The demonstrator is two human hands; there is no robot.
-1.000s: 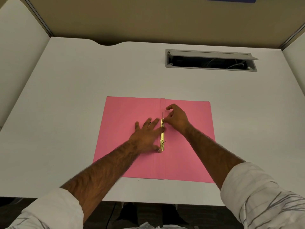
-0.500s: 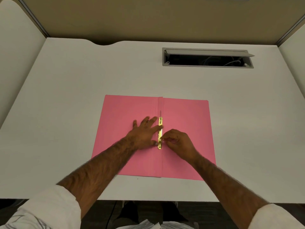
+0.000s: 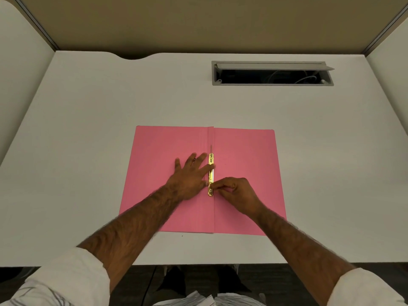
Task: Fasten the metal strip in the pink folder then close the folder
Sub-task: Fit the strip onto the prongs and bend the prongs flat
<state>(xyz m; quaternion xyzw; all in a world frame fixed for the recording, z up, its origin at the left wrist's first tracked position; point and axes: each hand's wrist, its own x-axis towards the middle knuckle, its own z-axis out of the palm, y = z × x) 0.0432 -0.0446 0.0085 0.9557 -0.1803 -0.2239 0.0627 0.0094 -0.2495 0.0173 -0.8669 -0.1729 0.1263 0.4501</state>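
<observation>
The pink folder [image 3: 245, 155] lies open and flat on the white desk [image 3: 110, 111]. A gold metal strip [image 3: 211, 173] runs along its centre fold, with a thin prong standing up at its far end. My left hand [image 3: 189, 175] lies flat on the left leaf, its fingers spread and the index fingertip pressing across the strip. My right hand [image 3: 236, 193] has its fingers curled, pinching at the near end of the strip from the right.
An open grey cable hatch [image 3: 272, 74] with wires inside sits in the desk at the back right. Partition walls [image 3: 198, 23] close off the back and both sides. The desk's front edge runs just below the folder.
My right hand moved from the strip's far end down to its near end and now pinches there. The left hand stayed pressed on the left leaf.
</observation>
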